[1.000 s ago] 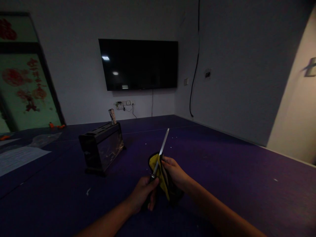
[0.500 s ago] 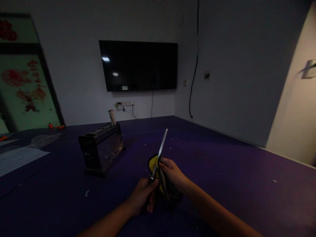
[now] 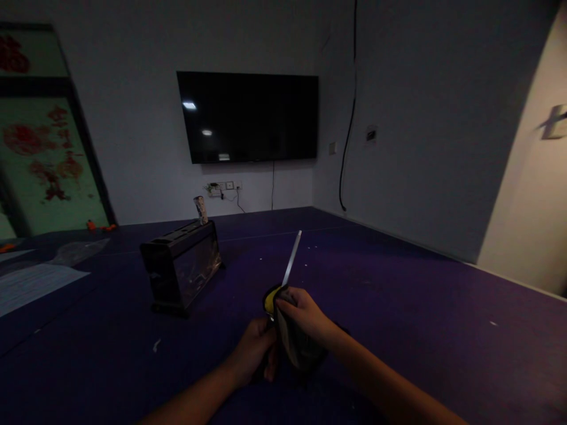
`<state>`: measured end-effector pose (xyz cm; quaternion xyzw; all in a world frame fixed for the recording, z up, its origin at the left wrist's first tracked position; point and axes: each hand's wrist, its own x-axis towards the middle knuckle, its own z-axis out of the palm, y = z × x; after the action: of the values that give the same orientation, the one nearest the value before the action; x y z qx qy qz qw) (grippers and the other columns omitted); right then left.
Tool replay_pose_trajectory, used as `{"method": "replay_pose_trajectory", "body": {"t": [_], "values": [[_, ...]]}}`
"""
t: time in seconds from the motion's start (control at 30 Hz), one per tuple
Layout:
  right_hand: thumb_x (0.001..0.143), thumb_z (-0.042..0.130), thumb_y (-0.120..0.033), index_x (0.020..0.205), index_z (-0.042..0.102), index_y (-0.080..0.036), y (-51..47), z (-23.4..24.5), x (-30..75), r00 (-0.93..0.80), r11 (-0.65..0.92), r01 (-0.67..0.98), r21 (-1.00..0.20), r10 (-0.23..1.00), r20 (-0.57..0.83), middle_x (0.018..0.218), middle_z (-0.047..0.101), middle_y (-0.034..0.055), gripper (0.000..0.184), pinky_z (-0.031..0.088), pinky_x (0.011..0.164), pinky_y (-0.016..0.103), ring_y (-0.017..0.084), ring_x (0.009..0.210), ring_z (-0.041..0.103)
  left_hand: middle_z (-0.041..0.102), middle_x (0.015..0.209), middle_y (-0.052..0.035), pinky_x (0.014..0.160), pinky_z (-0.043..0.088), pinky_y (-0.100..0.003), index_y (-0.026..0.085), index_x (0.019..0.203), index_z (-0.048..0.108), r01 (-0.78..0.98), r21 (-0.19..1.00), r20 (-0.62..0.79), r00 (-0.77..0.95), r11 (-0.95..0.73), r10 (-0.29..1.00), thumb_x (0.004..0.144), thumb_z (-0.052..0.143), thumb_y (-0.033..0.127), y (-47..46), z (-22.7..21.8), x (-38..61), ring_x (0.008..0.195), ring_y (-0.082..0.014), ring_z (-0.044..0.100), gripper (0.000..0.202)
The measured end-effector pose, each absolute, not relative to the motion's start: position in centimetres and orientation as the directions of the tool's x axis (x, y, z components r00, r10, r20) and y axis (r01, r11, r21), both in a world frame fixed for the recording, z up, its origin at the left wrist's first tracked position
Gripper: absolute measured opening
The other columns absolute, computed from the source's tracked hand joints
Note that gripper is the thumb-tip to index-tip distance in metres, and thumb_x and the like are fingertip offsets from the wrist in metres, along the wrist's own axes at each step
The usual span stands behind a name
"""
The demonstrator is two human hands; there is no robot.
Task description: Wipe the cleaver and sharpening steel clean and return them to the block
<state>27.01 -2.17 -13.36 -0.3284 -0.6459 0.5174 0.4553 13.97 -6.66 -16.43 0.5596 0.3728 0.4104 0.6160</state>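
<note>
My left hand point(image 3: 256, 349) is closed round the dark handle of a knife point(image 3: 291, 258), whose bright blade points up and away from me. My right hand point(image 3: 305, 316) pinches a yellow and dark cloth point(image 3: 290, 342) folded over the lower part of the blade, just above the handle. Both hands are low in the middle of the head view, above a dark purple surface point(image 3: 398, 307). A black knife block point(image 3: 181, 265) with a pale handle point(image 3: 201, 209) sticking out of its top stands to the left, beyond my hands.
A dark wall-mounted television point(image 3: 248, 115) hangs on the far wall, with sockets and cables under it. A cable point(image 3: 348, 130) runs down the right wall. A glass door with red decorations point(image 3: 42, 153) is at far left. Pale sheets point(image 3: 31, 280) lie at left.
My right hand has closed the cloth round the blade's lower part, covering most of the yellow. The knife and my left hand have hardly moved.
</note>
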Motion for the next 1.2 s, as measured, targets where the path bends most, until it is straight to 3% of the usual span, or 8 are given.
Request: {"method": "replay_pose_trajectory", "body": {"t": [0.43,0.63,0.77,0.97,1.2], "values": [[0.063,0.062,-0.051,0.070,0.057,-0.014,-1.69,-13.25,27.10,-0.316,0.195,-0.276,-0.941,0.906,0.280,0.055,0.056,-0.0007,0.038,0.040,0.049,0.022,0.011,0.049,0.051,0.040,0.030,0.0033,0.027,0.021,-0.017,0.016,0.043,0.038,-0.098,0.994,0.007,0.405,0.036,0.914,0.067,0.051,0.060,-6.56,-16.33,13.79,0.024,-0.0076,0.040,0.051],[0.064,0.062,-0.049,0.071,0.056,-0.015,-1.82,-13.15,26.99,-0.287,0.132,-0.329,-0.935,0.929,0.232,0.054,0.056,-0.0019,0.035,0.040,0.047,0.021,0.010,0.047,0.051,0.044,0.032,0.0041,0.026,0.024,-0.018,0.015,0.054,0.046,-0.096,0.994,-0.005,0.383,0.046,0.924,0.069,0.052,0.056,-6.33,-16.57,13.77,0.023,-0.0085,0.040,0.044],[0.067,0.060,-0.041,0.071,0.055,-0.015,-1.96,-13.11,27.06,-0.306,0.132,-0.295,-0.946,0.925,0.225,0.056,0.056,-0.0021,0.027,0.039,0.045,0.020,0.010,0.047,0.051,0.045,0.032,0.0041,0.026,0.024,-0.018,0.014,0.059,0.048,-0.107,0.993,-0.004,0.375,0.047,0.927,0.065,0.054,0.059,-6.32,-16.71,13.78,0.024,-0.0092,0.041,0.046],[0.065,0.061,-0.023,0.078,0.057,-0.015,-2.14,-12.99,27.25,-0.366,0.222,-0.218,-0.950,0.884,0.291,0.063,0.057,-0.0021,0.016,0.042,0.051,0.020,0.011,0.054,0.053,0.044,0.032,0.0025,0.027,0.022,-0.017,0.014,0.050,0.045,-0.118,0.993,0.017,0.365,0.028,0.931,0.064,0.052,0.062,-6.57,-16.83,13.82,0.025,-0.0087,0.041,0.050],[0.068,0.056,-0.022,0.075,0.061,-0.014,-2.22,-12.44,27.55,-0.335,0.440,-0.029,-0.898,0.842,0.423,0.066,0.058,-0.0008,0.011,0.040,0.051,0.020,0.011,0.057,0.051,0.045,0.033,0.0031,0.027,0.022,-0.017,0.013,0.057,0.048,-0.104,0.994,0.010,0.339,0.027,0.941,0.068,0.050,0.059,-6.75,-16.51,13.85,0.025,-0.0089,0.041,0.047]]}}
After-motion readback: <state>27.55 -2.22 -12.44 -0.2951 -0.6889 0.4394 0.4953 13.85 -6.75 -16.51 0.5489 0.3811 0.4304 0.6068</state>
